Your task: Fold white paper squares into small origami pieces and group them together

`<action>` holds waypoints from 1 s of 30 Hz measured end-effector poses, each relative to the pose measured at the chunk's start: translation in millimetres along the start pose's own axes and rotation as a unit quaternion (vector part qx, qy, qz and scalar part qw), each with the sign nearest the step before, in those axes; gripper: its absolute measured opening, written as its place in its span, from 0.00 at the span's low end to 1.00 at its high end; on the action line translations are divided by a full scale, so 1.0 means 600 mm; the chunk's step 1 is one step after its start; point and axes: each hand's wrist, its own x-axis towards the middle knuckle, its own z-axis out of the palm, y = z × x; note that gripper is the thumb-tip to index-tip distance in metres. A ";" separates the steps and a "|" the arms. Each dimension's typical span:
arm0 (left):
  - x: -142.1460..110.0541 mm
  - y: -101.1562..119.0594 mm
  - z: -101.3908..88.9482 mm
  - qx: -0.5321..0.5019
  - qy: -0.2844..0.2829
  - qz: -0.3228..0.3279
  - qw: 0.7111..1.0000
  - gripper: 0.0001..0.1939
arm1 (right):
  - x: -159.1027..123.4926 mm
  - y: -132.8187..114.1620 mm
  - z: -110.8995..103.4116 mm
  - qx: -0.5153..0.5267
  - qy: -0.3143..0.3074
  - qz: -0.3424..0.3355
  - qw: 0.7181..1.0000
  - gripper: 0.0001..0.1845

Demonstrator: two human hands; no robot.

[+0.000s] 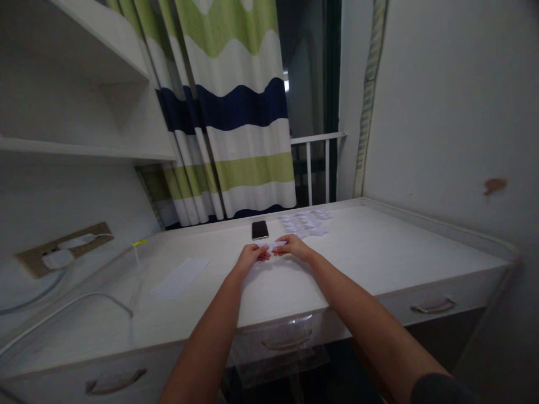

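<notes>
White paper: pinched between both hands, just short of the phone; long axis looks crosswise, left to right, though fingers hide part of it.
Left hand (252,255): fingertips closed on the left end of the white paper (272,244), no gap I can make out.
Right hand (292,247): thumb and fingers closed on the other end; fingertips of the two hands nearly meet.
Phone (260,229): dark face up, just beyond the left hand.
Folded papers (304,223): bunched beyond the right hand and a bit to its right; that hand is nearer.
Flat sheet (180,278): off to the left, apart from the left hand, slanting away on the desk (357,249).
Yellow tag (139,242): far left by the wall; too small for me to read.
Brands, writing: none I can read anywhere.
</notes>
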 end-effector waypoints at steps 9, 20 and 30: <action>0.002 -0.002 -0.005 -0.108 0.001 0.018 0.994 0.17 | 0.002 0.002 0.001 0.071 0.012 0.018 0.997 0.11; 0.004 0.001 -0.004 -0.145 0.016 0.019 0.989 0.15 | 0.011 0.009 -0.006 0.105 0.031 0.012 0.994 0.09; 0.005 0.001 -0.006 -0.161 0.009 0.015 0.987 0.16 | 0.011 0.009 -0.010 0.121 0.038 -0.020 0.992 0.14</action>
